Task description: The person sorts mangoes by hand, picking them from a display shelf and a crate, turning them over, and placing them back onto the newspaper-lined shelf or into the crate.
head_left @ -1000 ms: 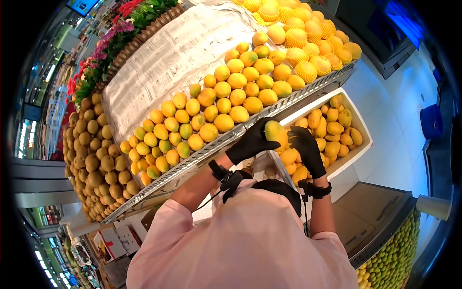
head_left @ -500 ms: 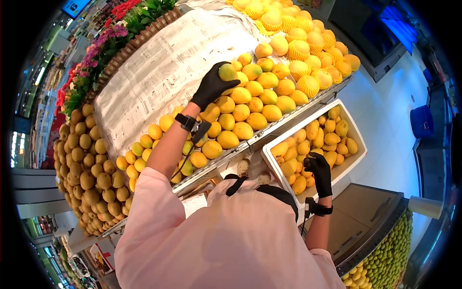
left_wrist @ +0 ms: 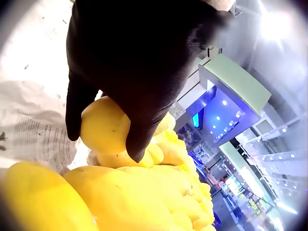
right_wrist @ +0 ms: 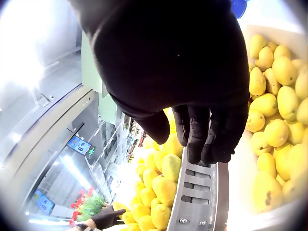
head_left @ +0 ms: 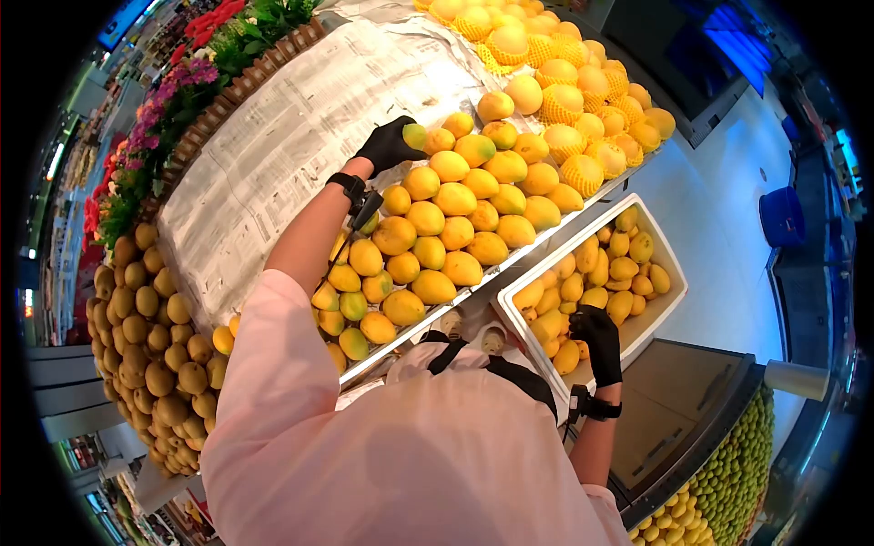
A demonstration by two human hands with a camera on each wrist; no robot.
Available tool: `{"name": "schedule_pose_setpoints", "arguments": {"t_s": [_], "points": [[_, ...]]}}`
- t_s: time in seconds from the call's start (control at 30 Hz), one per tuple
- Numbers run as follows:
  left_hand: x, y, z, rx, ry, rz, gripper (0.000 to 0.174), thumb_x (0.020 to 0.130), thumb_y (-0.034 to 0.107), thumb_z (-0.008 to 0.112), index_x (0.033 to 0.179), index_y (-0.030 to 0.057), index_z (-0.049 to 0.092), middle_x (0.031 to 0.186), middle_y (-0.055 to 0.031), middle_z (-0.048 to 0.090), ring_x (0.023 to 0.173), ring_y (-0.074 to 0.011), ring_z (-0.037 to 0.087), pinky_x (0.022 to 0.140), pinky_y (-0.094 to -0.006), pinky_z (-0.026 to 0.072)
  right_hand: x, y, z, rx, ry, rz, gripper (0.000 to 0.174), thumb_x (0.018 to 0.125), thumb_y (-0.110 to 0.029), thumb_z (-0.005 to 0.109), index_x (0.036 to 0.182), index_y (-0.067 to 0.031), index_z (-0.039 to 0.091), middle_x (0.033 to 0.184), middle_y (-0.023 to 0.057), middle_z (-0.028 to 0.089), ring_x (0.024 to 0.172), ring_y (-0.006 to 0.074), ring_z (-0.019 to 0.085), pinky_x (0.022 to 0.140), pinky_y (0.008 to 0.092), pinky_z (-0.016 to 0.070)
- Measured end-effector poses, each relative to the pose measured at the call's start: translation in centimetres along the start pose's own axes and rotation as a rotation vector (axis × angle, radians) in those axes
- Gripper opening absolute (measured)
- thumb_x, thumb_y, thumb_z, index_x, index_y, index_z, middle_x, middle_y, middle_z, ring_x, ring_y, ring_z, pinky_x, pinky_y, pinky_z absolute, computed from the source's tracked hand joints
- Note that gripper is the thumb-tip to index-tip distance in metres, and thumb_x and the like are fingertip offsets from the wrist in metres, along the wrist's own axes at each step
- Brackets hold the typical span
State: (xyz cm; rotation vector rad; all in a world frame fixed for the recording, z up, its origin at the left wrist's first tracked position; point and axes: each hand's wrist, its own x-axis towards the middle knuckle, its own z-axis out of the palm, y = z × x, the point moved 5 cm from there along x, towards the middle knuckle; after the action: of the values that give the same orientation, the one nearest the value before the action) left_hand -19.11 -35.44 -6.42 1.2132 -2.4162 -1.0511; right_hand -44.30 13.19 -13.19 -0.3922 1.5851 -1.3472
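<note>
My left hand (head_left: 387, 146), in a black glove, grips a yellow-green mango (head_left: 414, 136) at the back edge of the display mangoes (head_left: 455, 198). In the left wrist view the thumb and a finger stand on either side of the mango (left_wrist: 103, 127), right above other mangoes. The black-gloved right hand (head_left: 601, 341) hangs over the near side of a white box (head_left: 654, 314) of mangoes. Its fingers droop loosely curled with nothing between them, as the right wrist view shows of that hand (right_wrist: 178, 72).
Newspaper (head_left: 273, 118) covers the sloped stand behind the mangoes. Round fruits in yellow nets (head_left: 560, 105) lie at the far right, brown round fruits (head_left: 155, 355) at the left. A slotted metal rail (right_wrist: 195, 192) edges the stand. Flowers (head_left: 155, 114) line its back.
My left hand carried the mango from over the box up to the back of the display rows, then a little further left. My right hand drew back toward the box's near side.
</note>
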Motion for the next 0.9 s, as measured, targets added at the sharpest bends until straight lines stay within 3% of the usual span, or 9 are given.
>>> {"name": "schedule_pose_setpoints", "arguments": {"t_s": [0.07, 0.37, 0.67, 0.9], "points": [[0.5, -0.5, 0.4, -0.016, -0.048, -0.013, 0.061, 0.066, 0.026, 0.083, 0.120, 0.0109, 0.056, 0.107, -0.0080, 0.066, 0.101, -0.0216, 0.062, 0.091, -0.0333, 0.0483, 0.0, 0.4, -0.1, -0.018, 0.018, 0.007, 0.027, 0.095, -0.016, 0.057, 0.118, -0.0022, 0.060, 0.096, 0.0081, 0.068, 0.083, 0.0142, 0.065, 0.071, 0.0262, 0.0529], [1.3, -1.5, 1.1, -0.032, -0.118, 0.079, 0.062, 0.063, 0.023, 0.085, 0.119, 0.0103, 0.060, 0.111, -0.0074, 0.066, 0.103, -0.0205, 0.061, 0.092, -0.0332, 0.0485, -0.4, 0.0, 1.1, -0.025, 0.036, 0.016, 0.027, 0.095, -0.017, 0.058, 0.117, -0.0022, 0.061, 0.096, 0.0085, 0.068, 0.082, 0.0143, 0.064, 0.071, 0.0261, 0.0528], [1.4, -2.7, 1.5, -0.062, -0.165, 0.058, 0.054, 0.070, 0.017, 0.083, 0.120, 0.0073, 0.062, 0.111, -0.0082, 0.066, 0.099, -0.0181, 0.063, 0.089, -0.0319, 0.0511, -0.6, 0.4, 0.7, -0.024, 0.030, 0.022, 0.029, 0.095, -0.019, 0.058, 0.117, -0.0021, 0.060, 0.096, 0.0091, 0.068, 0.082, 0.0152, 0.065, 0.071, 0.0266, 0.0531], [1.1, -2.6, 0.7, -0.124, -0.121, 0.018, 0.059, 0.075, 0.018, 0.080, 0.128, 0.0064, 0.058, 0.121, -0.0089, 0.062, 0.106, -0.0201, 0.061, 0.094, -0.0315, 0.0498, -1.2, 1.6, -0.7, -0.005, 0.047, 0.039, 0.028, 0.094, -0.019, 0.059, 0.117, -0.0018, 0.060, 0.097, 0.0097, 0.068, 0.084, 0.0162, 0.066, 0.071, 0.0274, 0.0536]]}}
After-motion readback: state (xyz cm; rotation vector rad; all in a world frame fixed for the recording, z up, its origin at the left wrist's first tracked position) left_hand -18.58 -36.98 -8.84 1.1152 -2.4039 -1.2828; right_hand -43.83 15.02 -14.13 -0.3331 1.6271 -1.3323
